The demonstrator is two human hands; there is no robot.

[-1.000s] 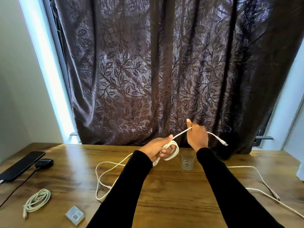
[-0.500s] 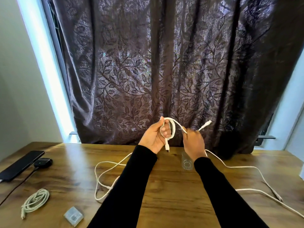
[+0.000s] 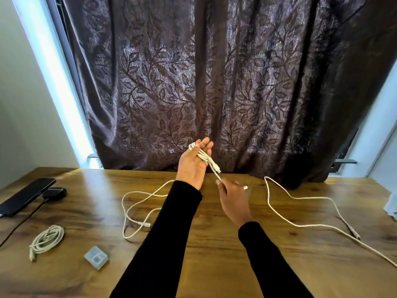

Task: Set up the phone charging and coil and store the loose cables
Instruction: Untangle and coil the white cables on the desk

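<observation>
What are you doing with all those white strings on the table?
They're charging cables, and a person is tidying them. The left hand holds a white cable wound into loops, and the right hand pinches its loose end. One coiled cable already lies on the wooden table. Two more loose cables still sprawl there. A phone lies far left.

Four white cables [image 3: 203,157] [image 3: 46,239] [image 3: 137,211] [image 3: 300,211], one phone [image 3: 25,195], one small clear box [image 3: 96,257], two hands [image 3: 193,166] [image 3: 234,201].
</observation>
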